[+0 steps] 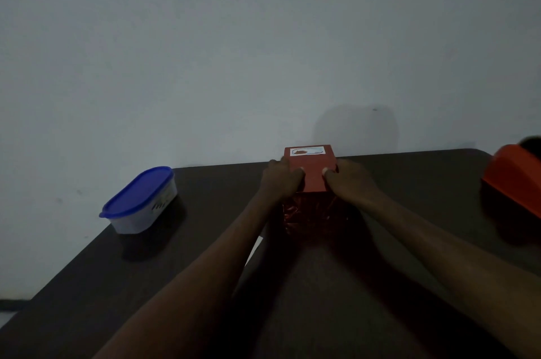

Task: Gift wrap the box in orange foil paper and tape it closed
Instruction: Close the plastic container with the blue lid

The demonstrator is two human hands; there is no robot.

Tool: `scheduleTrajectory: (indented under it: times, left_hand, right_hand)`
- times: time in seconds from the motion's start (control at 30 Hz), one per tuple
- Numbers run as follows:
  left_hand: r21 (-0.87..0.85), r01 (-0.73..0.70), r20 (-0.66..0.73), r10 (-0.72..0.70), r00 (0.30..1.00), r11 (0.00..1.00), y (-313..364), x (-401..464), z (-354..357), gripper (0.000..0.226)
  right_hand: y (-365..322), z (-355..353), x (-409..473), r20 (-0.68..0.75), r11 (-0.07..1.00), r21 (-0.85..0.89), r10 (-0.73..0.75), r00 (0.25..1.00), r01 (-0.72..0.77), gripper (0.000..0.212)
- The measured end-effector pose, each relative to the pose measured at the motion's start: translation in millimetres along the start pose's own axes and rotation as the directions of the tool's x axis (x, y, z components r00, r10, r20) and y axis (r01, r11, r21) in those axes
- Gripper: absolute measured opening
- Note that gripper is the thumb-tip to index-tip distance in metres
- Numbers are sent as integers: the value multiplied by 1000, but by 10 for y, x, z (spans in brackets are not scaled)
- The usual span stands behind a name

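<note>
Only one label can be seen, a white sticker with a reddish picture along the far edge of the box, and its writing is too small and dim to be read. Orange-red and smooth on top, the box is stood near the far edge of the dark table, with crinkled orange foil paper gathered against its near side. It is gripped at its left side by the left hand and at its right side by the right hand, thumbs laid on the top. A blue-lidded container is set well apart to the left; an orange object is cut off at the right edge and cannot be identified.
</note>
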State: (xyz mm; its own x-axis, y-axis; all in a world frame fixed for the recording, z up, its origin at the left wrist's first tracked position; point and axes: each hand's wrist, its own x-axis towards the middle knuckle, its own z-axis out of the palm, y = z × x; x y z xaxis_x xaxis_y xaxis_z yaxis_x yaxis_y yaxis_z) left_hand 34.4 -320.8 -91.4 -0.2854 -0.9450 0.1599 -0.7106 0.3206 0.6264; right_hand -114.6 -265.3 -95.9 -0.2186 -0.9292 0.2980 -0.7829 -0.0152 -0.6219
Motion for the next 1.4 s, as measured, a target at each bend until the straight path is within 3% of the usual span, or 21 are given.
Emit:
scheduleTrajectory:
  times: [0.13, 0.23, 0.33, 0.4, 0.47, 0.6, 0.73, 0.83, 0.93, 1.0, 1.1, 1.17, 1.27, 1.4]
  left_hand:
    - [-74, -8, -31, 6, 1000, 997, -34, -11, 30, 60]
    - [-233, 14, -23, -20, 1000, 972, -1, -91, -45, 40]
    - [-396, 102, 80, -76, 994, 913, -24, -104, -161, 46]
    - [-408, 107, 85, -79, 993, 907, -35, -147, -253, 42]
    - [-371, 96, 47, -85, 995, 924, -59, -235, -364, 31]
    - [-132, 17, 2, -17, 1000, 991, -200, -355, -510, 36]
    - [154, -38, 117, 20, 993, 987, -346, -637, -676, 32]
    - [274, -78, 211, 19, 977, 958, -476, -845, -782, 37]
    - [353, -93, 291, -15, 957, 931, -593, -1030, -869, 47]
    - [386, -137, 306, 13, 952, 912, -703, -1129, -882, 52]
    - [385, -172, 213, 94, 972, 907, -870, -1243, -863, 43]
    - [358, -168, 126, 131, 983, 919, -959, -1281, -837, 35]
    - [312, -172, 11, 177, 984, 934, -1029, -1279, -832, 21]
    - [141, -105, -87, 118, 989, 984, -1070, -1138, -917, 16]
  right_hand:
    - [27, 24, 36, -27, 1000, -2, 6, 1000, -6, 35]
    - [31, 10, 50, -8, 1000, -14, 12, 1000, -12, 38]
    - [64, -70, 91, 67, 998, -7, 57, 996, -57, 44]
    - [98, -133, 89, 85, 996, 14, 86, 993, -87, 43]
    - [114, -182, 41, 58, 996, 4, 86, 995, -86, 43]
    - [24, -230, -89, -34, 996, -87, 13, 999, -16, 45]
    - [-240, -182, -331, -202, 984, -126, -152, 967, 128, 45]
    - [-507, -116, -569, -272, 922, -292, -336, 902, 255, 40]
    - [-765, -21, -827, -265, 869, -270, -481, 836, 415, 26]
    - [-871, 127, -961, -147, 863, -186, -497, 855, 470, 20]
    - [-962, 427, -1093, 102, 888, -149, -423, 900, 434, 25]
    - [-974, 603, -1133, 168, 902, -170, -369, 914, 396, 28]
    - [-957, 734, -1075, 147, 915, -163, -346, 926, 368, 25]
    - [-988, 774, -883, 36, 936, -13, -352, 935, 353, 11]
